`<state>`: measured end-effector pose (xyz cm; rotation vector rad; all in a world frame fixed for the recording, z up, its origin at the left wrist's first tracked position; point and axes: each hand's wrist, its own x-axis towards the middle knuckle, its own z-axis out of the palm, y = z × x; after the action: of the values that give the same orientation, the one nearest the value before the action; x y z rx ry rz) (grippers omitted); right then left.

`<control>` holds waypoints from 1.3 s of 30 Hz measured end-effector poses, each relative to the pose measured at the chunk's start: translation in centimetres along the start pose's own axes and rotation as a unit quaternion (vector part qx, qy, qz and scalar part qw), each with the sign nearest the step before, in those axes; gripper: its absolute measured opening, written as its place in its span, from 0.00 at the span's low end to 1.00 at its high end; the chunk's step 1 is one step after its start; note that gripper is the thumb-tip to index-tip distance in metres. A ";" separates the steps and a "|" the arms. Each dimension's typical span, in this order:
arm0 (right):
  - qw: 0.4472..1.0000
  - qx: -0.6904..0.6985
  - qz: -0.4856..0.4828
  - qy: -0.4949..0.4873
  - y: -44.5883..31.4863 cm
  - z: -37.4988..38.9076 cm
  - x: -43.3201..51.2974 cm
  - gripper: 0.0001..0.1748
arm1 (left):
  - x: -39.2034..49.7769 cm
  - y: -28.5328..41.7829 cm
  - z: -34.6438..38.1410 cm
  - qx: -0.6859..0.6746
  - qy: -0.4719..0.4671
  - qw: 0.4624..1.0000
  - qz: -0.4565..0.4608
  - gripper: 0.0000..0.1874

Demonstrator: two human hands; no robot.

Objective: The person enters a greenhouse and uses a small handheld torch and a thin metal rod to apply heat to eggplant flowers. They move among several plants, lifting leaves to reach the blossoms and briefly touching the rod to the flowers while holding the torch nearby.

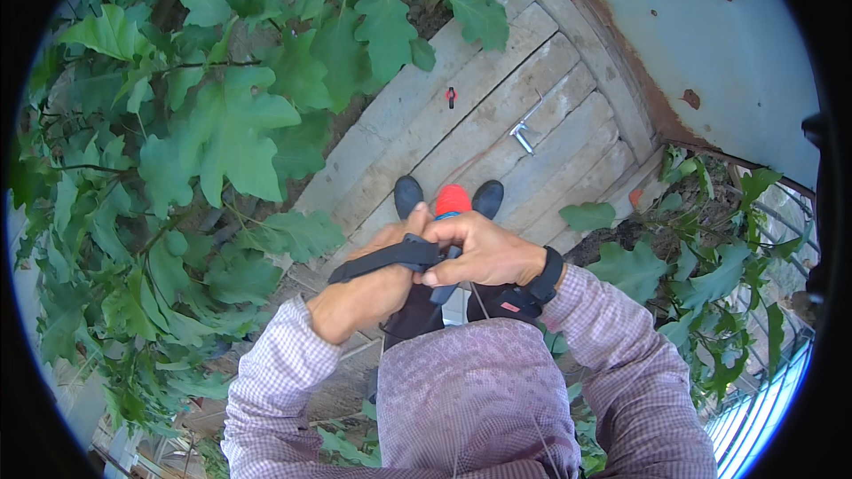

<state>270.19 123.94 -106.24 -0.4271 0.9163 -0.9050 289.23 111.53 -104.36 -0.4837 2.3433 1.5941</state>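
A black strap (393, 259) lies across the back of my left hand (379, 286). The thumb and fingers of my right hand (476, 249) pinch the strap's end beside a dark piece. A black band with a device (519, 299) is on my right wrist. Beyond my hands, a red rounded object (452, 199) shows between my dark shoes, partly hidden by my right hand. A metal tool with a handle and a thin bent rod (522, 136) lies on the paving slabs, and a small red and black object (451, 98) lies farther ahead.
Long slabs (492, 80) form the path under my feet. Large-leaved plants (226, 126) crowd its left side, and more leaves (629, 269) grow at the right. A rusty-edged metal sheet (705, 33) stands at the upper right, with metal bars (765, 406) at the lower right.
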 end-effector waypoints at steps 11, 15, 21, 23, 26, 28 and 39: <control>0.991 -0.089 0.024 -0.093 -2.3 4.3 2.7 0.13 | -7.5 1.4 0.3 -0.035 0.155 0.986 0.046 0.34; 0.978 -0.201 0.049 0.013 -4.3 3.7 3.3 0.13 | -13.5 1.7 -0.4 0.122 0.030 0.992 0.030 0.32; 0.975 -0.182 -0.025 0.124 -5.8 2.2 5.7 0.11 | -20.2 5.8 2.9 -0.212 0.082 0.974 -0.019 0.21; 0.961 -0.199 -0.092 0.167 -5.4 2.7 6.7 0.11 | -19.7 9.9 4.9 -0.378 0.077 0.916 0.107 0.15; 0.953 -0.199 -0.050 0.222 -5.0 3.7 7.5 0.10 | -15.7 14.8 5.3 -0.315 0.276 0.855 0.306 0.23; 0.948 -0.210 -0.051 0.232 -4.9 4.3 6.5 0.10 | -13.8 15.6 2.4 -0.325 0.338 0.796 0.383 0.18; 0.908 -0.356 -0.101 0.198 -3.2 10.3 -0.6 0.13 | -15.9 22.3 -8.4 -0.426 0.611 0.545 0.385 0.13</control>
<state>276.99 122.11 -98.02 -1.0022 1.6075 -0.8357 294.16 113.31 -76.19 -1.1388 2.3244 3.9262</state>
